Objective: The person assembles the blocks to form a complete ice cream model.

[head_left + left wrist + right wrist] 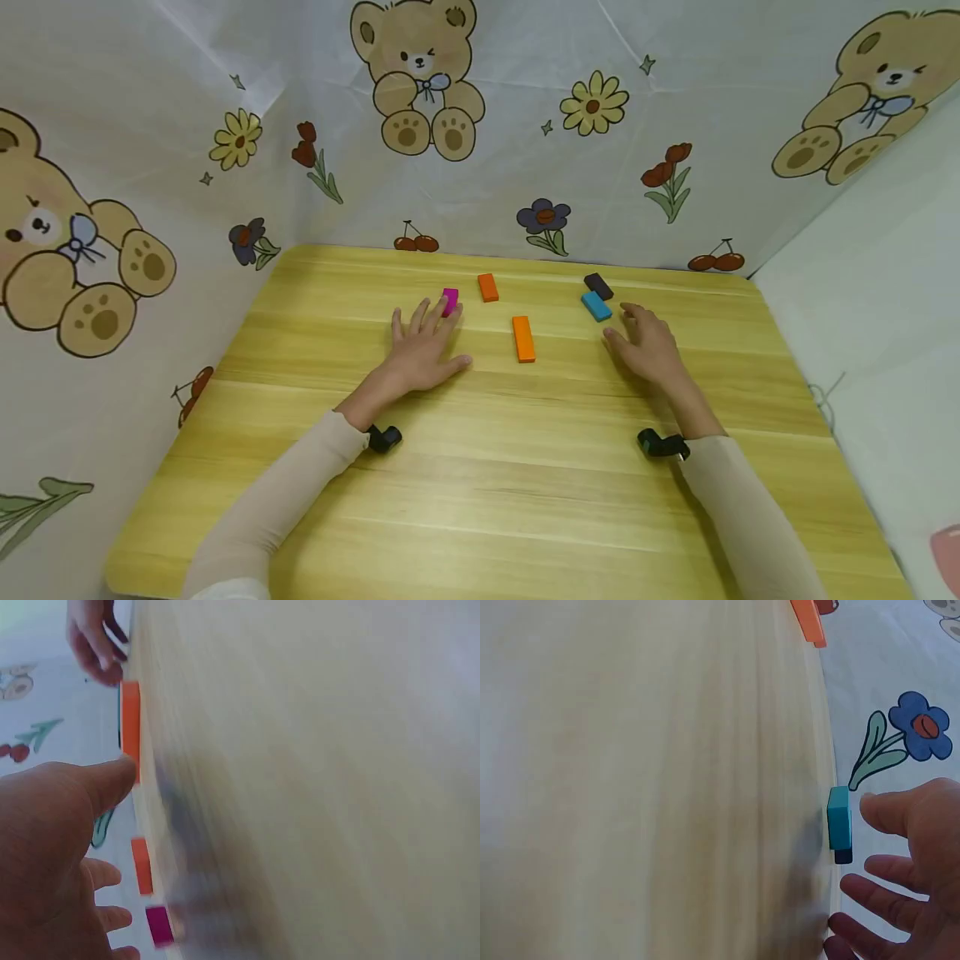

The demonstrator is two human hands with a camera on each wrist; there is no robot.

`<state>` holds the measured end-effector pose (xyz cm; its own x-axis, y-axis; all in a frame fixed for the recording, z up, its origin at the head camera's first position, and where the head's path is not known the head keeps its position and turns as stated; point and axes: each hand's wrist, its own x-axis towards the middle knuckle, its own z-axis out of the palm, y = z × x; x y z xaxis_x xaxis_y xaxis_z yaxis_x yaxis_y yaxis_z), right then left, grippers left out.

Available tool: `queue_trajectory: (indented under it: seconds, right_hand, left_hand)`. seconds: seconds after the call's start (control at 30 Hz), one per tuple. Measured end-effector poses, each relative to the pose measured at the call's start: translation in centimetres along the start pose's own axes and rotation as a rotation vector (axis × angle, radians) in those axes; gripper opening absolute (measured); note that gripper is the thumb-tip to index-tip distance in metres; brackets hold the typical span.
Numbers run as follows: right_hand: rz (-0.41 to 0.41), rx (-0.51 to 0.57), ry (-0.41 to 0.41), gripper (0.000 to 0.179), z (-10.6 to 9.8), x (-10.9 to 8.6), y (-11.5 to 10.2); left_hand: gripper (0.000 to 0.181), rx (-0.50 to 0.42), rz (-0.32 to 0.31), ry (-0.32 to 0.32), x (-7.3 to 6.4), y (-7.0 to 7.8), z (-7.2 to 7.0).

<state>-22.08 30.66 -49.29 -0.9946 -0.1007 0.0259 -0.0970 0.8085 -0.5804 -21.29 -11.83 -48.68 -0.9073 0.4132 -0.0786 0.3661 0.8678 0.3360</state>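
Observation:
My left hand [422, 354] is spread over the table with its fingertips at a magenta block [450, 301], partly covering it in the head view. My right hand [651, 346] hovers with loosely bent fingers just right of a blue block [597, 306], holding nothing. Behind the blue block, close against it, lies a black block [598, 286]. Between the hands lies a long orange block [523, 339], and farther back a shorter red-orange block [488, 287]. In the right wrist view the thumb points toward the blue block [839, 817], with a gap between them.
The wood-grain table [495, 500] has a printed bear cloth [510, 167] rising along its back and left edges. A white panel [870, 308] stands along the right side. Small black cameras [386, 439] sit at both wrists.

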Motion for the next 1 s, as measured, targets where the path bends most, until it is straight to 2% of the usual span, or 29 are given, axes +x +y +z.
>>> queue_trajectory:
  seconds: [0.2, 0.33, 0.57, 0.77, 1.0]
  right_hand:
    - [0.033, 0.069, 0.095, 0.051, 0.2, 1.6, -0.8]
    - [0.019, 0.031, 0.122, 0.042, 0.3, 2.8, -1.5]
    - [0.034, -0.057, 0.133, 0.038, 0.7, 3.6, -1.6]
    - [0.050, -0.063, 0.126, 0.040, 0.6, 3.7, -1.5]
    - [0.074, -0.060, 0.099, 0.040, 0.5, 3.7, -1.4]
  left_hand:
    - [0.086, -0.035, 0.092, -0.052, 0.3, 2.9, 0.5]
    - [0.076, -0.048, 0.146, -0.055, 1.0, 4.7, 1.1]
    - [0.069, -0.038, 0.162, -0.041, 2.6, 6.7, 1.8]
    - [0.058, 0.037, 0.170, 0.032, 4.4, 7.9, 2.3]
    - [0.050, 0.116, 0.177, 0.040, 5.4, 9.0, 2.2]
